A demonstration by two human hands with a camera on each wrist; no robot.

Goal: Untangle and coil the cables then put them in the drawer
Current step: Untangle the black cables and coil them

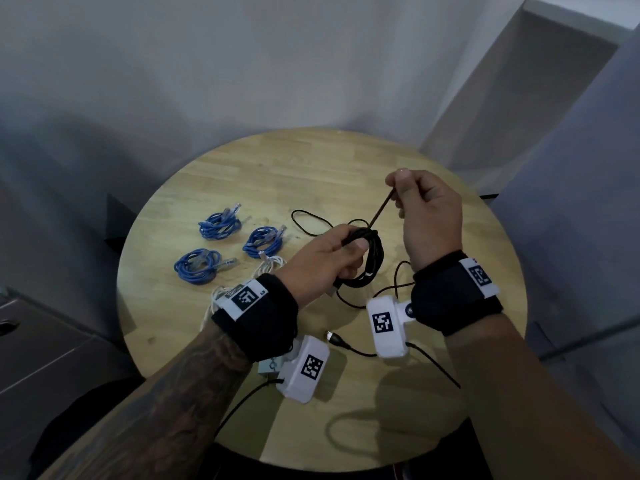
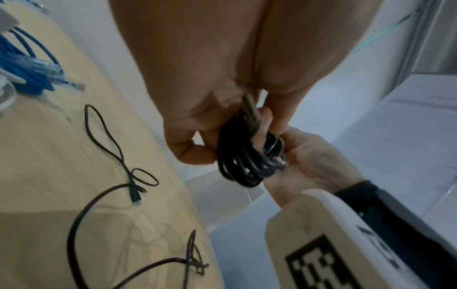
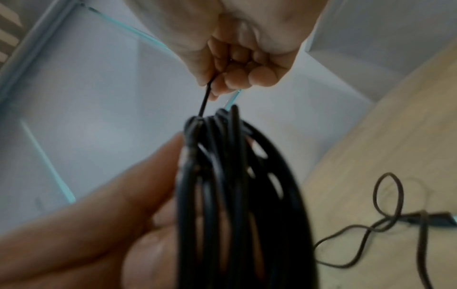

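Nearest on the round wooden table (image 1: 346, 427) lies a loose black cable (image 1: 349, 346) with its plug end bare; above it the left hand (image 1: 322, 252) grips a black cable coil (image 1: 370, 258), fingers curled round the loops. The right hand (image 1: 429, 209) pinches the coil's free strand (image 1: 381, 211), pulled taut; farther left lie a white cable (image 1: 270, 265) and three blue cable bundles (image 1: 220, 225).
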